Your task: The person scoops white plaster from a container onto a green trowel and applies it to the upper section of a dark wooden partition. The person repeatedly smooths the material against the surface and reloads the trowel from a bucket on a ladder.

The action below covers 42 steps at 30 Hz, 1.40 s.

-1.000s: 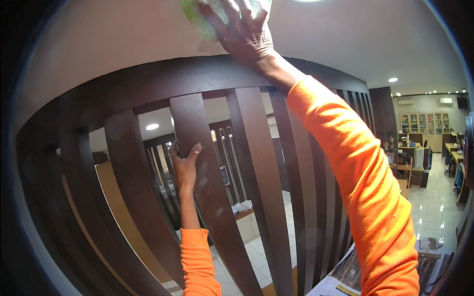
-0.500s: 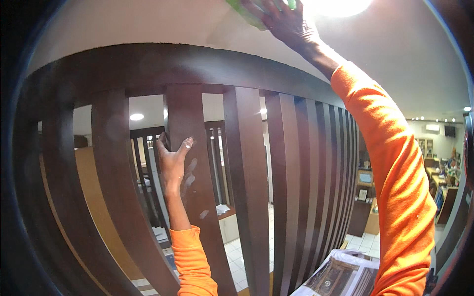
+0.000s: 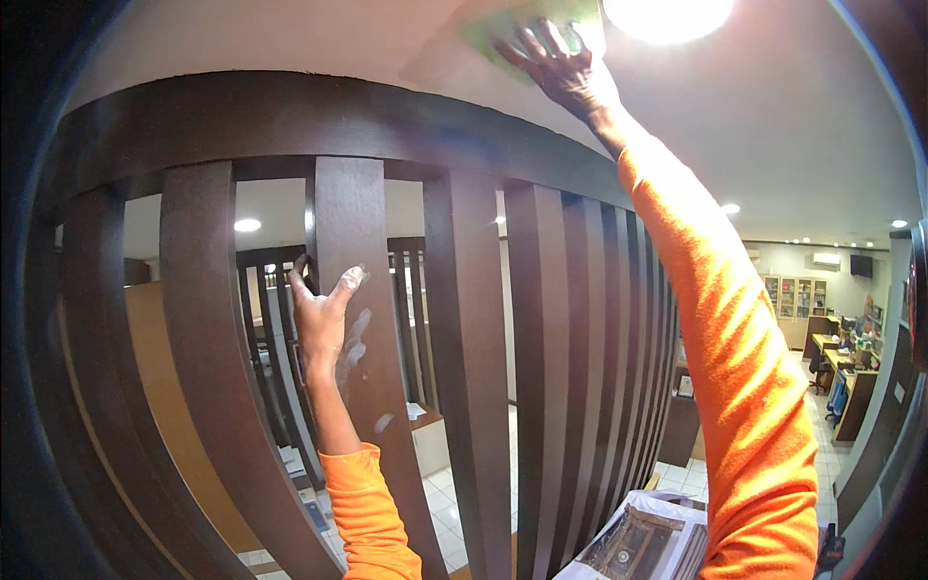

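High up beside a glowing round ceiling light [image 3: 667,12], my right hand [image 3: 568,79] presses a thin green sheet [image 3: 491,35] against the pale ceiling [image 3: 387,43]. Its fingers are spread over the sheet, and motion blurs the sheet's outline, so I cannot tell its material. My left hand [image 3: 321,314] grips a dark brown upright wooden slat [image 3: 350,203]. The thumb, whitened with powder, lies on the slat's face, while the fingers go round its left edge and are partly hidden. Whitish smears [image 3: 356,338] mark the slat below the thumb.
A dark top beam [image 3: 290,121] joins the row of slats in front of me. At the lower right lies a covered surface [image 3: 628,541] with a printed picture. Farther right are desks [image 3: 836,362] and a glass-fronted cabinet [image 3: 795,295]; a tiled floor [image 3: 445,522] shows between slats.
My right hand and the green sheet have shifted slightly down in view, beside the light. The view has turned a little right; my left hand keeps its hold on the slat.
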Available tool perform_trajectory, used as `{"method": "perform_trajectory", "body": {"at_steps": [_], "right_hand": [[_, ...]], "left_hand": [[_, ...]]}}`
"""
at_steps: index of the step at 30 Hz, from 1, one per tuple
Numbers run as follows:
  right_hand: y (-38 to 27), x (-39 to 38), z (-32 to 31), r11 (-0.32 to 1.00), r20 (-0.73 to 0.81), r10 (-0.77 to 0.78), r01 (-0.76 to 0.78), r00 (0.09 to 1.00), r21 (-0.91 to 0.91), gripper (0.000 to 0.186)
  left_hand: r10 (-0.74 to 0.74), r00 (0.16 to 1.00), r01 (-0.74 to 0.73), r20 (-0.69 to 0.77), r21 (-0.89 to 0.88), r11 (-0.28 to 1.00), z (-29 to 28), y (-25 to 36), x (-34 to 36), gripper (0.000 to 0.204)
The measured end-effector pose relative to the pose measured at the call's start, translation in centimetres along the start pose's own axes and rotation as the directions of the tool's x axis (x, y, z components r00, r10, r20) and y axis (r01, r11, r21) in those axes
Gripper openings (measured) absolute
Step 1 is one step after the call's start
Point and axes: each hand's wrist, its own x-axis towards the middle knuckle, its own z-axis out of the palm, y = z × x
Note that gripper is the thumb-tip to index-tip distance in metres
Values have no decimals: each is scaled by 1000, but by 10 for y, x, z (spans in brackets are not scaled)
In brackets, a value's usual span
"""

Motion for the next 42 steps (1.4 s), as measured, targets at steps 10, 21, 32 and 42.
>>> {"method": "perform_trajectory", "body": {"at_steps": [10,21,32,42], "right_hand": [[-55,-61,-100,926,-126,276,-228,953,301,92],[-43,57,-191,518,-71,720,-468,690,716,85],[-113,49,-96,758,-48,560,-489,827,432,81],[-142,20,-109,609,-67,688,-525,722,594,93]], "left_hand": [[-68,996,76,51,-167,983,-5,24,-9,98],[-97,995,96,-14,-68,993,-9,-9,6,89],[0,999,9,53,-161,987,9,2,2,98],[-18,999,29,44,-250,968,-2,5,0,87]]}}
